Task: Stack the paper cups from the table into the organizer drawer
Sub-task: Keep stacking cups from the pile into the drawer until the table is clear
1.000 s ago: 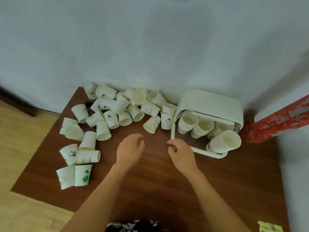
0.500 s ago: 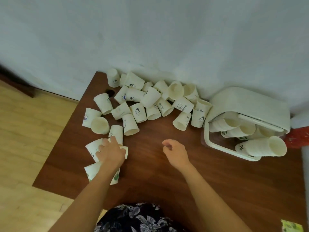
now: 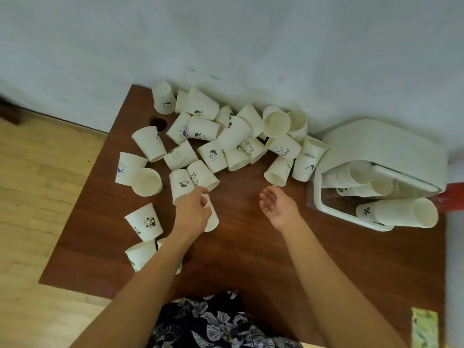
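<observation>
On the brown table (image 3: 251, 247) stands the white organizer drawer (image 3: 384, 156) holding stacked cups, loose paper cups (image 3: 226, 136) lie scattered leftward — left hand (image 3: 192, 212) gripping one cup (image 3: 212, 217), right hand (image 3: 278, 207) relaxed, empty.

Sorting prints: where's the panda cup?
Head view, left side: the white paper cup with a panda print stands near the brown wooden table's left edge, beside the left hand.

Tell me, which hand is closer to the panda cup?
Left. The left hand, gripping another cup, is just right of the panda cup; the right hand hovers farther right.
</observation>
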Available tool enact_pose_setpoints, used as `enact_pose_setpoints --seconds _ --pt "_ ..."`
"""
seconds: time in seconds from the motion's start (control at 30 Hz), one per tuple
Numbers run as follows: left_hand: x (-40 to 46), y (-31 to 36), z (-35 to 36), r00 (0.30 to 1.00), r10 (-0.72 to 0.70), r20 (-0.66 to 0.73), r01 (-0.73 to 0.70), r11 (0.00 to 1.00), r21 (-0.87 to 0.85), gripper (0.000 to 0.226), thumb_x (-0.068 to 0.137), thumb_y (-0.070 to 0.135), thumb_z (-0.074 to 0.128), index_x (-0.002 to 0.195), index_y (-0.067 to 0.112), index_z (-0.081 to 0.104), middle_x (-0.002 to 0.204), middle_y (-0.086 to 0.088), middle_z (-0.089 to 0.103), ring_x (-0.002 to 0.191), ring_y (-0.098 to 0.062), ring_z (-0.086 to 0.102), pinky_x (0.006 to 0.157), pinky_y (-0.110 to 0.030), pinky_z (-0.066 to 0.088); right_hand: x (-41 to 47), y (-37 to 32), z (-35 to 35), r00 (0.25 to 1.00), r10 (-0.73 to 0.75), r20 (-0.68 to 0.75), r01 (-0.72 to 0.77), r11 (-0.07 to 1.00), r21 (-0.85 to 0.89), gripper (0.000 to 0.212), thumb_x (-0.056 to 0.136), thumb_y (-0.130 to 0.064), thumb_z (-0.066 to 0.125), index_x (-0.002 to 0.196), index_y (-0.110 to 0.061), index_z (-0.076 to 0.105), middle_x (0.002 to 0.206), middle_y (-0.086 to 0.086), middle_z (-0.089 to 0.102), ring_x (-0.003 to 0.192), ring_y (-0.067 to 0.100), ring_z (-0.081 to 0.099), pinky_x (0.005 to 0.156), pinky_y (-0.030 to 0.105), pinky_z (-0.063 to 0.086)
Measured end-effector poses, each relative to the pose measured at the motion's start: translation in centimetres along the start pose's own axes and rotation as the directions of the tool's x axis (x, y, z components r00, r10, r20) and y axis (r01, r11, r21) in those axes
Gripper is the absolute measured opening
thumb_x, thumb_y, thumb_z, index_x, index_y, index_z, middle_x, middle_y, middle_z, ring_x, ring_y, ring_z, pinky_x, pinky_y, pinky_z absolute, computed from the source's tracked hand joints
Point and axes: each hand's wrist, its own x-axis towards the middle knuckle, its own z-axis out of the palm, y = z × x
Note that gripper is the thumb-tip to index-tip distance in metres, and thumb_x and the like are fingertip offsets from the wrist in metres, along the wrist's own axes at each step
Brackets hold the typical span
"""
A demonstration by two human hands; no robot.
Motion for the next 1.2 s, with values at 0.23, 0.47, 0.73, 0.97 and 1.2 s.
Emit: enact_pose_setpoints --seconds 0.23,0.47,0.73,0.97,1.2 --pt "0.3 2.8 -0.7 0.982 0.185 0.018 -0.186 0.980 0.073 0.022 0.083 0.019 0.067 0.104 0.024 0.065 0.089 0.012 0.064 0.086 -0.007 0.059 0.083 -0.025 0.045 3.6 -3.7 1.7 0.989 0.146 0.008 -0.132 0.872 0.472 0.020 0.096 -0.021 0.060 0.102 -0.002 0.058 0.093 0.014 0.060 0.073 0.015 0.060 0.049 0.019 0.053" --pt "0.5 4.0 -1.3 0.971 0.236 -0.047 -0.229 0.967 0.113 0.016 0.085 0.020 0.065 0.100 0.023 0.070 0.094 0.012 0.066 0.087 -0.004 0.058 0.079 -0.019 0.037 2.1 -3.1 0.2 0.991 0.113 -0.069 -0.065 0.871 0.487 0.021 0.092 -0.004 0.061 0.113 -0.004 0.056 0.099 0.014 0.057 0.070 0.016 0.057 0.045 0.020 0.052" --pt "-1.0 6.0 2.3 0.953 0.302 0.019 -0.302 0.950 0.074 0.014 0.089 0.025 0.063 0.101 0.020 0.069 0.097 0.009 0.067 0.091 -0.009 0.061 0.085 -0.025 0.047 -4.5 -0.1 -5.7 0.978 -0.155 -0.137 0.158 0.987 0.013 0.012 0.097 -0.010 0.056 0.108 -0.012 0.060 0.104 0.011 0.066 0.080 0.018 0.066 0.075 0.032 0.056" --pt "-3.3 10.1 7.6 0.923 0.367 0.120 -0.372 0.928 0.025 0.019 0.091 0.024 0.062 0.107 0.019 0.071 0.105 0.006 0.070 0.094 -0.007 0.063 0.091 -0.031 0.052 -6.4 -0.5 -13.3 0.870 -0.437 -0.230 0.382 0.891 -0.247 0.026 0.098 -0.021 0.057 0.124 -0.017 0.062 0.095 -0.001 0.072 0.093 0.015 0.069 0.089 0.034 0.057" --pt "-4.8 16.5 12.7 0.850 0.510 0.130 -0.524 0.844 0.116 0.018 0.092 0.024 0.061 0.104 0.020 0.073 0.101 0.005 0.071 0.090 -0.010 0.065 0.086 -0.028 0.051 -5.9 -3.8 -19.8 0.705 -0.697 -0.127 0.490 0.609 -0.624 0.027 0.098 -0.033 0.054 0.118 -0.021 0.067 0.093 -0.011 0.070 0.084 0.005 0.064 0.078 0.030 0.055"
